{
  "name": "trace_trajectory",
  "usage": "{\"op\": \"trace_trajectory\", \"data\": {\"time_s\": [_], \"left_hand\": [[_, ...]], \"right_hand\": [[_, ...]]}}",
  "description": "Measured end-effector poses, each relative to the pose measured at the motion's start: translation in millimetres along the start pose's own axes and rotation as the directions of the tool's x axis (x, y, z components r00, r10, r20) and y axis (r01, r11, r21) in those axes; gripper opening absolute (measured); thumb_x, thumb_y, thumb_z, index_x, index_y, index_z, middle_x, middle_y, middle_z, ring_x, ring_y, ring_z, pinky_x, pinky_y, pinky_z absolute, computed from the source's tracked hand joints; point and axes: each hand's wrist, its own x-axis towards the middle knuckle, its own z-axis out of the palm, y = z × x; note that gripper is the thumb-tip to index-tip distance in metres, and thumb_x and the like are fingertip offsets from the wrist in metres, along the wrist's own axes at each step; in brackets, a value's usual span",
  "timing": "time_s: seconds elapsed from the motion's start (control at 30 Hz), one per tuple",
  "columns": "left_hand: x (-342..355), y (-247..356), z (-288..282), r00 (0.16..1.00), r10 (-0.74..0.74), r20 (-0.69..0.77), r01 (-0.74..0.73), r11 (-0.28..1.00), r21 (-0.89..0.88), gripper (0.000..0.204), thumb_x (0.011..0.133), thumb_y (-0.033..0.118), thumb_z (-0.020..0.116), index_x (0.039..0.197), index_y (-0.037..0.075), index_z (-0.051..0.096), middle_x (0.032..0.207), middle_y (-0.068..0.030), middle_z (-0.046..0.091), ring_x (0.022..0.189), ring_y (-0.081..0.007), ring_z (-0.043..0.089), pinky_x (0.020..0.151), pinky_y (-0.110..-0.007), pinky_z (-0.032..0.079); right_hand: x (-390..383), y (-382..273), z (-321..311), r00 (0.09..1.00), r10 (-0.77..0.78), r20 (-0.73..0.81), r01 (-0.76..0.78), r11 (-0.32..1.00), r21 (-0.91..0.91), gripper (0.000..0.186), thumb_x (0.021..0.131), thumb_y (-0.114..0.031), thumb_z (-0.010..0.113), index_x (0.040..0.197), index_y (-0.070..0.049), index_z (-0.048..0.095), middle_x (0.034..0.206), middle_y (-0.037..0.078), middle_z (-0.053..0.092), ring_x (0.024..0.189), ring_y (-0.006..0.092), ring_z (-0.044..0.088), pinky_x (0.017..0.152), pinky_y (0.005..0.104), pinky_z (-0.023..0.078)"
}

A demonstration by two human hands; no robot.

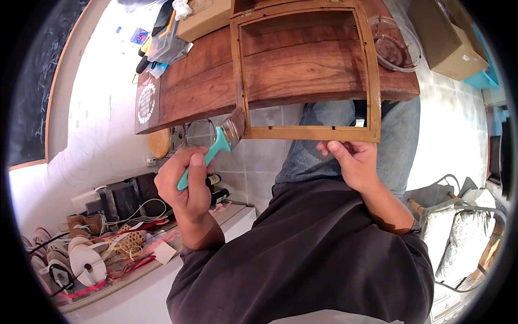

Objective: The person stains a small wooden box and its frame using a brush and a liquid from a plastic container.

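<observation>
My left hand (185, 181) grips the turquoise handle of a paintbrush (219, 144). The brush's dark bristles touch the left side of a brown wooden frame (310, 133), close to its near left corner. That frame is open in the middle and juts past the near edge of the wooden table (302, 70). Under the frame's near right corner, my right hand (353, 162) holds the rail, thumb in front and some fingers hidden. At the far end the frame joins another wooden part by a small hinge.
A clear round tub (418, 51) with brown liquid stands right of the frame. A cardboard box (205, 20) and a clear plastic bin (167, 49) of tools sit at the far left. Shoes (81, 240) and ribbons crowd a low shelf. Another cardboard box (456, 51) stands at right.
</observation>
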Motion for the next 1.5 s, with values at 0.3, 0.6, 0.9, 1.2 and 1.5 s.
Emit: {"op": "trace_trajectory", "data": {"time_s": [0.3,0.6,0.9,1.2,1.5], "left_hand": [[24,8,10,0.941,0.319,0.111,-0.335,0.924,0.184,0.009,0.085,-0.004,0.069,0.093,-0.007,0.068,0.077,-0.0155,0.069,0.057,-0.0234,0.063,0.052,-0.034,0.049],[39,48,2,0.779,0.369,0.507,-0.541,0.805,0.245,0.017,0.078,-0.007,0.07,0.094,-0.004,0.066,0.077,-0.0133,0.065,0.059,-0.0263,0.062,0.052,-0.034,0.048],[55,58,14,0.666,0.357,0.655,-0.647,0.713,0.269,0.012,0.082,-0.01,0.065,0.091,-0.003,0.066,0.069,-0.0116,0.061,0.054,-0.0281,0.058,0.05,-0.035,0.044],[77,60,29,0.591,0.294,0.751,-0.742,0.565,0.362,0.014,0.083,-0.008,0.067,0.095,-0.003,0.064,0.08,-0.0131,0.066,0.065,-0.0286,0.064,0.054,-0.036,0.049],[102,62,48,0.716,0.416,0.56,-0.671,0.632,0.388,0.006,0.084,0.0,0.069,0.086,0.001,0.063,0.071,-0.0126,0.064,0.055,-0.0303,0.061,0.051,-0.037,0.048]], "right_hand": [[2,-2,-1,1.0,-0.015,0.018,0.015,1.0,0.007,0.016,0.099,-0.007,0.067,0.112,0.002,0.07,0.097,0.006,0.073,0.087,0.0111,0.066,0.075,0.0256,0.053],[5,-1,-6,0.999,-0.025,0.031,0.026,0.999,-0.037,0.009,0.097,-0.004,0.068,0.103,0.002,0.072,0.093,0.006,0.075,0.088,0.0118,0.069,0.08,0.0278,0.055],[5,-4,-6,0.999,-0.039,-0.017,0.036,0.993,-0.114,0.007,0.094,-0.007,0.073,0.098,-0.002,0.075,0.088,0.005,0.076,0.083,0.0108,0.069,0.077,0.0283,0.054],[3,2,-11,0.996,-0.087,0.009,0.087,0.98,-0.178,0.013,0.092,-0.013,0.076,0.097,-0.002,0.075,0.085,0.007,0.074,0.08,0.0148,0.068,0.075,0.0288,0.053],[5,-5,-18,0.989,-0.138,0.057,0.146,0.974,-0.173,0.013,0.092,-0.014,0.075,0.097,-0.001,0.074,0.086,0.008,0.074,0.08,0.0167,0.07,0.074,0.0298,0.052]]}}
